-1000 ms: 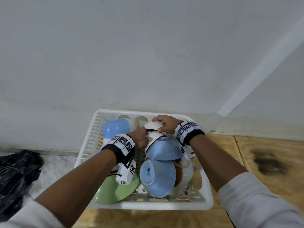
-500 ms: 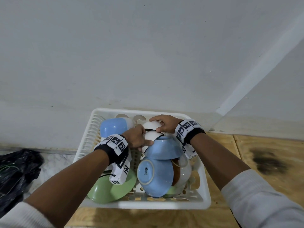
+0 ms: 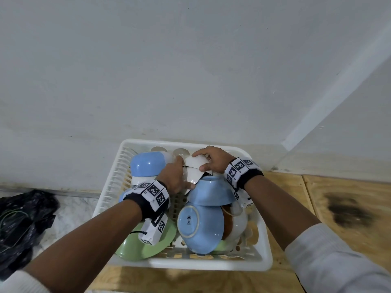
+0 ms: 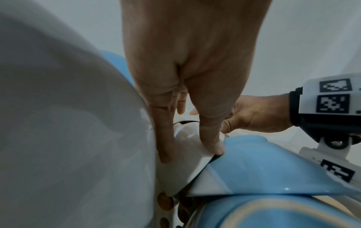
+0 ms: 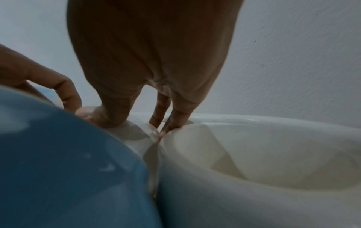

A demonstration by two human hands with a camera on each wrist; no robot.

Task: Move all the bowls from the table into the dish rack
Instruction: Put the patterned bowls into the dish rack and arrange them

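Note:
A white dish rack on the table holds several bowls. At its back middle, two small white bowls lie one over the other. My right hand grips the upper small white bowl from above, fingers curled over it. My left hand holds the lower small white bowl, thumb at its rim and fingers along its side. That rim touches an upturned blue bowl. In the right wrist view, my fingers press on the white bowl.
Also in the rack are a blue bowl on its side, a blue bowl at the back left, a green bowl and a white bowl with a brown inside. A black bag lies left. The wall stands close behind.
Both hands stay on the two small white bowls. My left hand has slid slightly farther over the lower one; the bowls have barely shifted.

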